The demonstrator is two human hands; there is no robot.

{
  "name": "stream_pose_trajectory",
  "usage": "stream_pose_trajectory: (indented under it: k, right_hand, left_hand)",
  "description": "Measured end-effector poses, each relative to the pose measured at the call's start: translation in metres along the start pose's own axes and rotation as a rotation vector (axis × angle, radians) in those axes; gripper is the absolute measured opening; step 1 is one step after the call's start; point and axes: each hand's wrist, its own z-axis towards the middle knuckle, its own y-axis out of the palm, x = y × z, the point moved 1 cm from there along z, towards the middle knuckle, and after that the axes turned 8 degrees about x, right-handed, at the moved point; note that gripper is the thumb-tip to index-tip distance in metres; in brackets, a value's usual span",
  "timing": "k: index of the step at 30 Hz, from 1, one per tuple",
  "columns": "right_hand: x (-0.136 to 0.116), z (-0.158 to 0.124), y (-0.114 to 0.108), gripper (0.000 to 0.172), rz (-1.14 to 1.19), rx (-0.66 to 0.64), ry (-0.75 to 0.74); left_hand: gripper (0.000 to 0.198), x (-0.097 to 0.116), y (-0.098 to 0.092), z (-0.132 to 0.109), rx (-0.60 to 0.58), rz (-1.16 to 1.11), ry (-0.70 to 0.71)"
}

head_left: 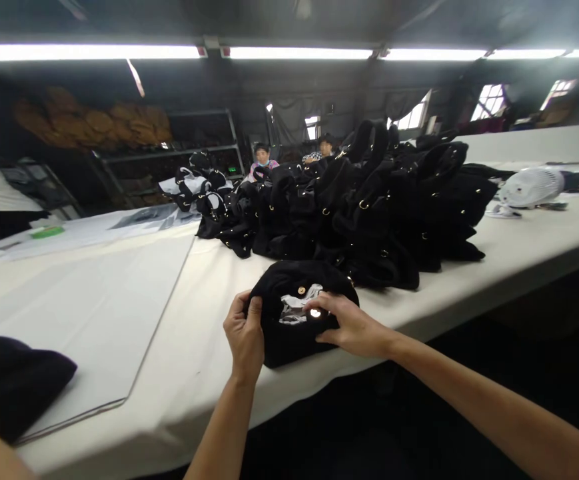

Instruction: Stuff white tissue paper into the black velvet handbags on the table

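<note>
A small black fabric bag (296, 333) lies at the near edge of a long white table (194, 360). Its mouth is open and shows white crumpled paper (296, 308) and a round gold snap. My left hand (245, 333) grips the bag's left edge, fingers closed on the fabric. My right hand (342, 323) rests on the bag's right side, fingertips pinching at the opening beside a shiny snap.
A big heap of black bags (369, 200) with gold rings fills the table behind. A white fan (532, 187) lies at the right. A flat white sheet (84, 313) covers the left. A dark cloth (14, 387) sits near left. Two people sit far behind.
</note>
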Motion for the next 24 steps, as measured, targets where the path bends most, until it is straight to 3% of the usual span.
stream_pose_trajectory:
  k: [3, 5, 9, 12, 15, 19, 22, 24]
  right_hand:
    - [-0.004, 0.006, 0.004, 0.040, 0.098, 0.192, -0.064]
    - [-0.006, 0.013, 0.008, 0.032, 0.099, 0.254, -0.172]
    - [0.010, 0.031, 0.022, 0.030, 0.062, 0.324, -0.344]
    - [0.029, 0.047, 0.038, 0.035, 0.089, 0.331, -0.285]
    - [0.041, 0.058, 0.052, 0.043, 0.209, 0.290, -0.182]
    - [0.046, 0.065, 0.063, 0.046, 0.357, 0.272, -0.101]
    - [0.047, 0.064, 0.065, 0.052, 0.458, 0.272, -0.077]
    - [0.046, 0.059, 0.064, 0.063, 0.554, 0.274, -0.056]
  left_hand:
    - [0.030, 0.004, -0.006, -0.006, 0.076, -0.250, -0.179]
    - [0.033, 0.008, -0.012, -0.015, 0.147, -0.312, -0.229]
    - [0.027, 0.012, -0.026, -0.036, 0.231, -0.123, -0.072]
    - [0.023, 0.013, -0.035, -0.044, 0.218, 0.086, 0.092]
    - [0.025, 0.019, -0.043, -0.033, 0.153, 0.245, 0.097]
    - [0.036, 0.032, -0.048, -0.004, -0.057, 0.432, 0.082]
    - [0.045, 0.034, -0.039, 0.010, -0.150, 0.606, 0.229]
    - [0.030, 0.031, -0.029, 0.009, -0.193, 0.692, 0.353]
